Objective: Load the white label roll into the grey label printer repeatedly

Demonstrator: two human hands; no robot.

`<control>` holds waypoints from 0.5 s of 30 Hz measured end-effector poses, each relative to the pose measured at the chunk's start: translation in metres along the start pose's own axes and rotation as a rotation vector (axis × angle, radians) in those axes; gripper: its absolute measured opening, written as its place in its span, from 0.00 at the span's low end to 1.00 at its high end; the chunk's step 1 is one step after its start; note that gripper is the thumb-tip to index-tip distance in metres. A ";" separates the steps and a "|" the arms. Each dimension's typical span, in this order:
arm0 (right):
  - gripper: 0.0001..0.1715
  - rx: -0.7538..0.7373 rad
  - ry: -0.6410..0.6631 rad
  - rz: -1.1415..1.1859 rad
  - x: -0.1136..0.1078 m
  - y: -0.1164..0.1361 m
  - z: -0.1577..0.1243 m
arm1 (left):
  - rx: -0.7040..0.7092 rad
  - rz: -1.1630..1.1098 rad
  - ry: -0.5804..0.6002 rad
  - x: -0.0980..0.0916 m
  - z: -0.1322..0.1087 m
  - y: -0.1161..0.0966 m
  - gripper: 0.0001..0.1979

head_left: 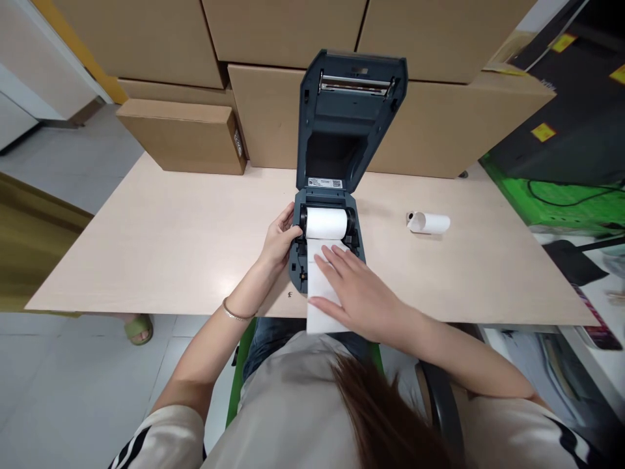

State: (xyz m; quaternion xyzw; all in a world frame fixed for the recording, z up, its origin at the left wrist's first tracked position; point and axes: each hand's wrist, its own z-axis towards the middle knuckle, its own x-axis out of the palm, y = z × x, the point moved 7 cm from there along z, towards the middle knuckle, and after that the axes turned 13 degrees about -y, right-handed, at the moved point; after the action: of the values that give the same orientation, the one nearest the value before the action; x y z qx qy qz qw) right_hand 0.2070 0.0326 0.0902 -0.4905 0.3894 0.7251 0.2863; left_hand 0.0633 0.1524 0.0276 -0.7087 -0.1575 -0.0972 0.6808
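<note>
A dark grey label printer (361, 238) stands near the table's front edge with its lid (336, 124) raised. Inside it sits a white label roll (326, 223) between two black holders. From the roll a white paper strip (319, 319) runs toward me, over the printer's front and past the table edge. My right hand (349, 286) lies flat on this strip, fingers spread. At the printer's left side, my left hand (280, 238) grips the housing, thumb on the top rim and the other fingers partly hidden.
A second, smaller white roll (430, 223) lies on the table (219, 241) to the right. Cardboard boxes (273, 117) line the back, with a flat one (185, 140) at the back left. Dark equipment (566, 124) over a green surface (561, 202) is at the far right.
</note>
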 end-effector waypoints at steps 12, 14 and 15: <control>0.53 -0.019 -0.029 -0.042 0.018 0.010 -0.009 | 0.013 0.010 -0.012 -0.004 -0.001 0.002 0.36; 0.50 -0.031 -0.031 -0.034 0.012 0.009 -0.013 | 0.026 0.044 0.010 -0.007 0.001 0.007 0.34; 0.48 -0.036 -0.033 -0.017 0.007 0.008 -0.014 | 0.049 0.067 0.026 -0.008 0.004 0.009 0.33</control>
State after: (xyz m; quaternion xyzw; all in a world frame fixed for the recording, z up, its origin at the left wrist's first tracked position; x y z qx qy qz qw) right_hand 0.2049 0.0169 0.0833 -0.4870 0.3673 0.7376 0.2897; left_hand 0.0584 0.1556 0.0164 -0.6953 -0.1272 -0.0796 0.7029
